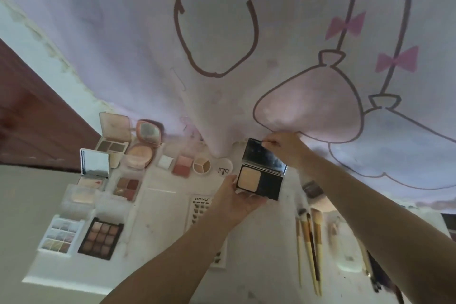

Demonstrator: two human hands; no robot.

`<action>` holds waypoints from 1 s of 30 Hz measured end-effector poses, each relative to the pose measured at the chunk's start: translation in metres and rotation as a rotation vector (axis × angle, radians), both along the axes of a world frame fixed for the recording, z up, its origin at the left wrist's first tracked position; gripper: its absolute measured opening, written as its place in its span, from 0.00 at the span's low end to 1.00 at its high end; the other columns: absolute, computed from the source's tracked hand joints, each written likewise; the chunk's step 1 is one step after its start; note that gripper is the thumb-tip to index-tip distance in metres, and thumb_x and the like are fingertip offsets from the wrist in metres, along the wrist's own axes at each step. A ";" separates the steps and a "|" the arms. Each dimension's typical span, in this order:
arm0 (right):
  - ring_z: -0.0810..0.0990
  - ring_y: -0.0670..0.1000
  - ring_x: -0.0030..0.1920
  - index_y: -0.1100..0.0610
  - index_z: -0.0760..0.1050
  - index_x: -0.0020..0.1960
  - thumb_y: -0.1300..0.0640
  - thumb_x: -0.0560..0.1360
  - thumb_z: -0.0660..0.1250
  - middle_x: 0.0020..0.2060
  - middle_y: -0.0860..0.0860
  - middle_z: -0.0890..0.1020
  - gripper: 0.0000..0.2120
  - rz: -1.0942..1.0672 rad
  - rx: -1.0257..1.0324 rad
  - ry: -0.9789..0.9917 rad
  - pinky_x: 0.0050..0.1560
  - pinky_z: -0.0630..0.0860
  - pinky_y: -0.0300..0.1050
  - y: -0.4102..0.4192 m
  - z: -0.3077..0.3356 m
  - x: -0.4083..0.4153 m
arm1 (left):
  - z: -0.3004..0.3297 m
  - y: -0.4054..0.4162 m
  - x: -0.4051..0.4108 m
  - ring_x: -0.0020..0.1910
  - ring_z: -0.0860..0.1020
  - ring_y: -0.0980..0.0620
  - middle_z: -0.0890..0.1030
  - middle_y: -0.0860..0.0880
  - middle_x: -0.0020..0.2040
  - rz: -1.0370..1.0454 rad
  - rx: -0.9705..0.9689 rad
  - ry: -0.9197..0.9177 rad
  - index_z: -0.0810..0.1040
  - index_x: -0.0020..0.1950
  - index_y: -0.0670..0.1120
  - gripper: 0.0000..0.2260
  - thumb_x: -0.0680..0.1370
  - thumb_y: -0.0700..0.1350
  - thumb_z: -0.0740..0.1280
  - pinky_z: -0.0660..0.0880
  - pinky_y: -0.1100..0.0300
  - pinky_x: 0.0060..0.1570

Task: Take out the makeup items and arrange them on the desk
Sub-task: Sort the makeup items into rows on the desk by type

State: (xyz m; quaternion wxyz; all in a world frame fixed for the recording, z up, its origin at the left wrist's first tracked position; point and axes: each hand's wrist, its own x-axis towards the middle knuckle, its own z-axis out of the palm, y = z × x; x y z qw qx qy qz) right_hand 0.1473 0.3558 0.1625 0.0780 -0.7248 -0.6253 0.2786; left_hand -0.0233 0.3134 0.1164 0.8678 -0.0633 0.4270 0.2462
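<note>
White desk [259,254], "XOYO" card [201,207], "pipi" lid [225,169]

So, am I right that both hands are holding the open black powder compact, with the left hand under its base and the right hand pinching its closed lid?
Not quite: the lid is open, not closed. The head view shows the left hand under the base of the black powder compact and the right hand pinching the top edge of its raised mirrored lid.
</note>
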 end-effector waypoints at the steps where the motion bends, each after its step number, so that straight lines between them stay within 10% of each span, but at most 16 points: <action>1: 0.77 0.54 0.48 0.61 0.78 0.52 0.57 0.80 0.60 0.46 0.55 0.79 0.11 0.017 0.006 -0.006 0.51 0.71 0.43 0.005 -0.006 0.001 | -0.004 0.003 0.004 0.57 0.74 0.34 0.75 0.34 0.56 0.042 -0.031 0.015 0.71 0.57 0.40 0.11 0.78 0.44 0.60 0.74 0.32 0.39; 4: 0.76 0.53 0.44 0.61 0.79 0.49 0.57 0.79 0.60 0.42 0.53 0.77 0.10 0.068 0.043 -0.015 0.48 0.70 0.44 0.013 -0.024 0.002 | -0.016 0.006 0.012 0.43 0.77 0.38 0.76 0.37 0.38 0.142 -0.055 0.016 0.72 0.48 0.38 0.11 0.79 0.46 0.58 0.75 0.34 0.33; 7: 0.77 0.54 0.44 0.60 0.79 0.47 0.57 0.78 0.61 0.41 0.54 0.79 0.10 0.083 0.108 -0.028 0.46 0.71 0.45 0.017 -0.041 0.002 | -0.025 0.009 0.013 0.24 0.72 0.47 0.68 0.46 0.21 0.202 -0.012 -0.093 0.66 0.39 0.46 0.09 0.79 0.46 0.55 0.73 0.41 0.56; 12: 0.79 0.56 0.47 0.61 0.79 0.51 0.56 0.80 0.59 0.47 0.57 0.82 0.12 0.104 0.212 -0.115 0.48 0.73 0.48 0.024 -0.056 -0.007 | -0.029 0.020 0.019 0.48 0.75 0.36 0.74 0.34 0.56 0.236 -0.059 0.135 0.64 0.69 0.39 0.23 0.80 0.52 0.59 0.71 0.42 0.54; 23: 0.76 0.56 0.55 0.59 0.73 0.59 0.56 0.78 0.61 0.55 0.56 0.78 0.12 0.084 0.201 -0.078 0.54 0.74 0.51 0.005 -0.029 -0.002 | -0.019 0.008 0.023 0.49 0.74 0.39 0.73 0.36 0.49 0.066 0.041 0.241 0.66 0.57 0.39 0.11 0.79 0.45 0.61 0.69 0.40 0.60; 30: 0.77 0.52 0.55 0.52 0.75 0.59 0.53 0.81 0.56 0.55 0.50 0.80 0.12 -0.051 0.150 -0.306 0.57 0.71 0.45 -0.081 0.054 0.068 | -0.008 -0.039 0.084 0.48 0.75 0.52 0.76 0.46 0.55 -0.550 0.639 0.348 0.72 0.59 0.45 0.09 0.81 0.39 0.58 0.75 0.64 0.47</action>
